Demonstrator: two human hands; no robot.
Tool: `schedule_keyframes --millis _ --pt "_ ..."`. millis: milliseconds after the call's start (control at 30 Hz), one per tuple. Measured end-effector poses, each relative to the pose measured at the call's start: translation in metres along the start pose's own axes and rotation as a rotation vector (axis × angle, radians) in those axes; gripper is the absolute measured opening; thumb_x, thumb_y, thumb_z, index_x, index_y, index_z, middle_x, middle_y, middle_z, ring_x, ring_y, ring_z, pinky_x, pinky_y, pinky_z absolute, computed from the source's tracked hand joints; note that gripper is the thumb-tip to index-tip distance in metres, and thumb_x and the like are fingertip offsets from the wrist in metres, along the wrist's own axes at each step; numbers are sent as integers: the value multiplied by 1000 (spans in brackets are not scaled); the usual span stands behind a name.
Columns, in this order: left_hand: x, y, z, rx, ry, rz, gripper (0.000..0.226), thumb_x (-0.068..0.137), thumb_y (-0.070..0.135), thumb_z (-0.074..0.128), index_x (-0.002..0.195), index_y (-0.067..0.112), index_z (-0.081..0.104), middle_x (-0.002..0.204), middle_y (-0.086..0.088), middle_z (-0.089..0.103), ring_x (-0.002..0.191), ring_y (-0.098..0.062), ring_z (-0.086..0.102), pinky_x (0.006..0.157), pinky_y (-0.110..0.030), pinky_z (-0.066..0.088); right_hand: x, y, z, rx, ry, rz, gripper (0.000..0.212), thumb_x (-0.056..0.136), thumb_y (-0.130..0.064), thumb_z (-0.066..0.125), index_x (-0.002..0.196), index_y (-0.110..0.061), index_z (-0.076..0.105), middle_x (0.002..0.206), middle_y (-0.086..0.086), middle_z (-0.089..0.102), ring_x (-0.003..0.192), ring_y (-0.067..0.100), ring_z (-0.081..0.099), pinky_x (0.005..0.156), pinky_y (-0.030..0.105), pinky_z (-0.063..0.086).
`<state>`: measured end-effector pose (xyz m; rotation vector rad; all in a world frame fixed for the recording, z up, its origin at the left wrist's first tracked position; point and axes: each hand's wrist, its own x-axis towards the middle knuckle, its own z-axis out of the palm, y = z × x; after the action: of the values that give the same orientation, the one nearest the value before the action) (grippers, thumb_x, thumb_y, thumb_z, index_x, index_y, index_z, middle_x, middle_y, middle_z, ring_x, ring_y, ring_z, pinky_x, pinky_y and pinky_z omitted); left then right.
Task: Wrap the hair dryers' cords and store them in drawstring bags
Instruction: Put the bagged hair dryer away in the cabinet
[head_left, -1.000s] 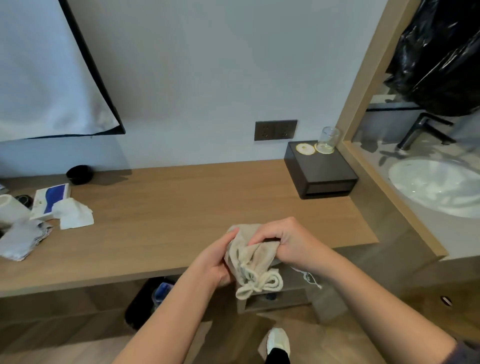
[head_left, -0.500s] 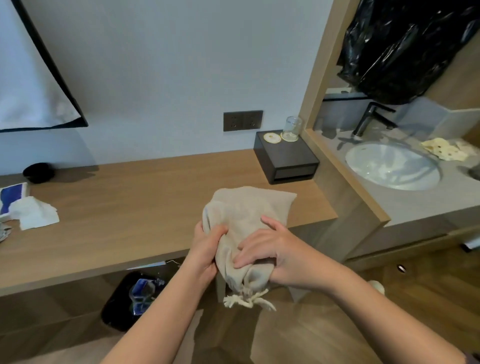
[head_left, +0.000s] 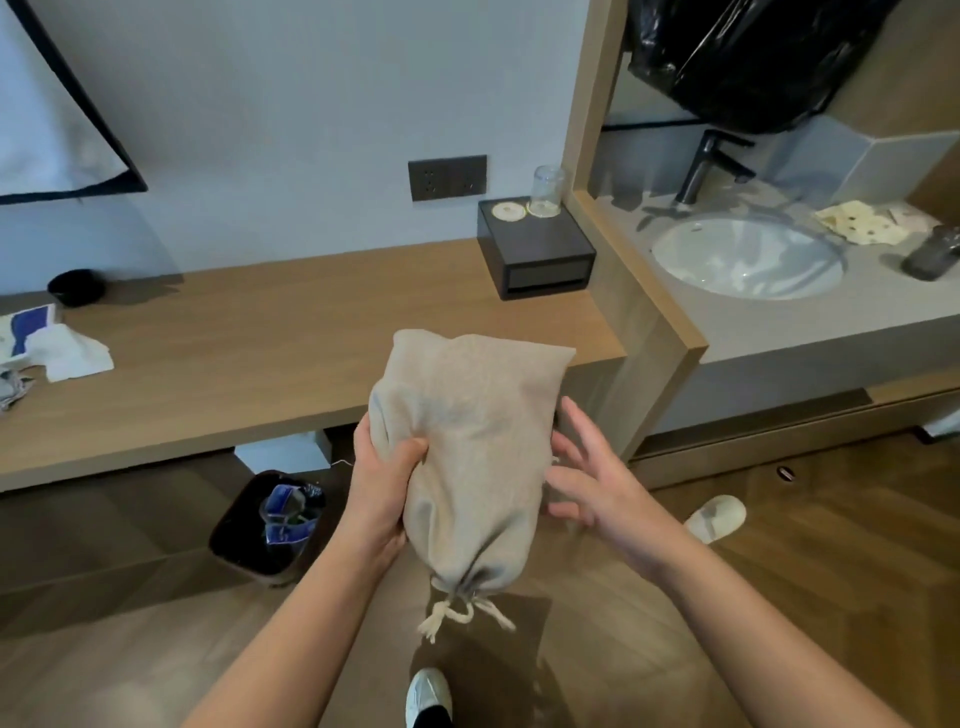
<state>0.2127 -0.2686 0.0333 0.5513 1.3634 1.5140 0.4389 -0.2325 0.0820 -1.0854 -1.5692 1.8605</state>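
Pulled off drawstring bag (head_left: 467, 447) since half second back: right hand (head_left: 592, 488), fingers now spread wide, empty, just beside cloth. Raised higher too, closed end over bench (head_left: 260, 332) front edge, toward right end. Neck cinched, drawstring (head_left: 457, 616) knotted, dangling: bagging judged done, stowing next. Clutched mid-body by left hand (head_left: 382, 488), thumb pressed into fabric.

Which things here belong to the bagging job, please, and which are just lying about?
Job:
- drawstring bag, gripped by the left hand
- its knotted drawstring
- right hand, open beside the bag

Lying about:
- glass tumbler
- black box
- tissues
- waste bin
- sink
- tap
- slipper
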Motion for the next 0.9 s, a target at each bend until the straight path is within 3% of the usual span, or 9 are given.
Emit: schedule_keyframes --millis 100,133,267,333,467,600,767,900 --pt "-13 -30 8 74 74 -48 68 73 15 67 134 30 39 127 -7 56 112 -26 60 89 -48 54 3 37 5 283 57 265 54 89 -34 65 138 -29 43 126 -1 65 105 17 66 70 28 57" --pt "-15 -41 11 93 91 -68 68 76 13 66 134 32 36 126 -5 54 111 -24 59 89 -47 54 9 51 7 314 89 302 45 91 -30 64 132 -24 50 120 1 69 102 18 68 68 28 56" --pt "-12 -87 16 134 129 -199 68 86 7 61 138 33 25 123 0 47 109 -20 53 89 -42 51 42 109 3 360 279 391 38 89 -23 69 124 -12 59 110 5 73 102 22 69 86 39 56" --pt "-1 -110 14 165 163 -238 67 86 4 60 138 29 25 123 -2 47 104 -16 53 81 -35 50 57 134 -1 327 334 440 35 90 -16 67 123 -5 61 109 9 73 101 23 69 89 39 55" --pt "26 -158 6 174 187 -313 63 85 2 60 131 29 28 117 -1 48 102 -15 53 72 -30 49 85 180 -9 238 399 513 30 91 -10 66 119 1 61 109 14 71 98 24 69 86 36 56" --pt "63 -210 2 168 195 -350 66 83 7 64 126 37 23 115 2 46 104 -17 53 82 -39 53 121 226 -20 204 485 494 37 84 -18 75 111 -8 53 100 7 68 85 16 67 60 24 52" --pt "124 -284 2 173 203 -348 67 83 7 65 127 33 22 113 4 46 101 -13 53 74 -29 50 178 293 -40 147 509 479 51 73 -14 84 113 -11 52 107 8 68 95 21 68 79 36 58" --pt "180 -338 -3 209 158 -353 70 81 10 68 129 34 22 119 0 49 108 -18 56 87 -39 54 228 338 -65 89 508 468 48 76 -10 82 115 -14 53 105 4 69 93 16 68 72 28 56"
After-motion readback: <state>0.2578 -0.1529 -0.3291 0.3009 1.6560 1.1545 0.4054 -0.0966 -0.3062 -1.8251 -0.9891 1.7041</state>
